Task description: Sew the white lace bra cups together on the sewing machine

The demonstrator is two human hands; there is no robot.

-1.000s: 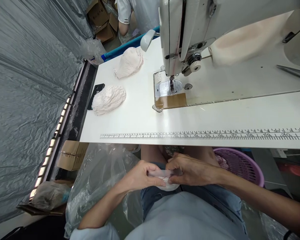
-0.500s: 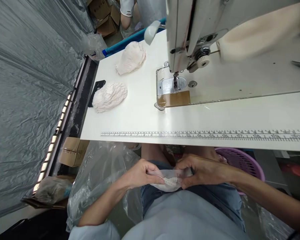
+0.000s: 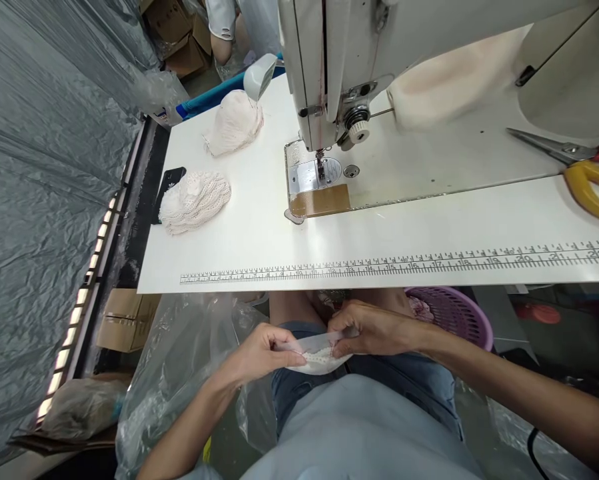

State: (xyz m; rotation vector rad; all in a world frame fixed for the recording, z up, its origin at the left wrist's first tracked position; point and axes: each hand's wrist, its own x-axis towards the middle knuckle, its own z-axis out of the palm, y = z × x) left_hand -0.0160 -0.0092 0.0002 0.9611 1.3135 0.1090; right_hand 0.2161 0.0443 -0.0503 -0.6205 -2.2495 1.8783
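Observation:
Over my lap, below the table's front edge, I hold a small piece of white fabric (image 3: 319, 360) with a sheer band and a lacy, holed strip. My left hand (image 3: 264, 350) pinches its left end between thumb and fingers. At its right end my right hand (image 3: 364, 328) is closed on the same fabric. A sewing machine (image 3: 324, 80) stands on the white table (image 3: 249, 240) ahead, its needle over the metal plate. To its left lie a stack of lacy off-white pieces (image 3: 195, 202) and a paler fabric piece (image 3: 235, 123).
Scissors (image 3: 574, 157) with red and yellow handles lie on the right. A printed ruler (image 3: 359, 269) runs along the table's front edge. Under it stand a purple basket (image 3: 459, 317) and a clear plastic bag (image 3: 179, 373). A person's arm (image 3: 222, 40) shows behind the table.
My view has turned to the right, so the table and machine sit farther left and the scissors show fully. Both hands keep hold of the fabric.

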